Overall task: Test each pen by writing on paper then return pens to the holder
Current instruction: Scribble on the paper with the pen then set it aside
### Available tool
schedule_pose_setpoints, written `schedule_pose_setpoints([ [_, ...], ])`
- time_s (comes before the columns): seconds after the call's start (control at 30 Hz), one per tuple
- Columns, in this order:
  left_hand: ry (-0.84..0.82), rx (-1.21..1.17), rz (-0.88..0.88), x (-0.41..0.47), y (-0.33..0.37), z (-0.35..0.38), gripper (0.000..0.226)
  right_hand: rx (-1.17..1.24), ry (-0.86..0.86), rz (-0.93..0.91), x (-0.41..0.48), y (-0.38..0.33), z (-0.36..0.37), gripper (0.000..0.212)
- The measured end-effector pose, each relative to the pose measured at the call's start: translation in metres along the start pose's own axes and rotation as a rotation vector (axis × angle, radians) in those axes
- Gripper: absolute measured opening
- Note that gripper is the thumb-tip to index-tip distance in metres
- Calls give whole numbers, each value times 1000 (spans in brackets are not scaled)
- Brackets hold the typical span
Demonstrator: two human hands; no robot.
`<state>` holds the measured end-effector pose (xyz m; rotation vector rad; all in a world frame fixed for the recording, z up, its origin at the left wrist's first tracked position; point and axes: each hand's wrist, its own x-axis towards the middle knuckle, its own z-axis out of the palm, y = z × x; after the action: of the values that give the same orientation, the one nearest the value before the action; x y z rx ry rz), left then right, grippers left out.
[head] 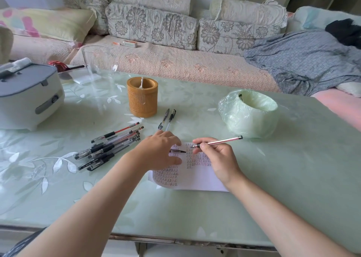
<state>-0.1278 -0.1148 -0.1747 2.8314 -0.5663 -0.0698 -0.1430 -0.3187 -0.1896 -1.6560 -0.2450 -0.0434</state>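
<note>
Head view: you look down on a pale green table (195,217), with a sofa (175,61) behind it.
Right hand: your right hand (214,159) grips a pink pen (220,141) between thumb and curled fingers. The tip points left over the paper; whether it touches the sheet is unclear.
Paper: the paper (197,178) lies flat on the table under both your hands, covered with rows of small written marks.
Left hand: your left hand (162,151) rests palm down on the left part of the paper. A short black piece (178,151) pokes out to the right between thumb and fingers; you cannot tell whether the hand pinches it or only covers it.
Holder: the brown holder (142,98) stands upright beyond the paper.
Pile of pens: a pile of pens (109,149) lies on the table just left of your left hand, black and red among them.
Two pens: two pens (167,120) lie side by side between the holder and your left hand.
Others: a glass jug (99,65) and a white appliance (25,96) stand at the left, a roll of plastic bags (250,110) at the right.
</note>
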Motion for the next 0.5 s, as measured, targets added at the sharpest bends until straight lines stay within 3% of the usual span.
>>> schedule_pose_setpoints([
  [0.37, -110, 22, -77, -6, -7, -14, 62, 56, -62, 23, -7, 3, 16, 19],
  [0.5, -57, 43, -43, -10, -4, -15, 58, 27, -31, 59, -5, -4, 14, 20],
])
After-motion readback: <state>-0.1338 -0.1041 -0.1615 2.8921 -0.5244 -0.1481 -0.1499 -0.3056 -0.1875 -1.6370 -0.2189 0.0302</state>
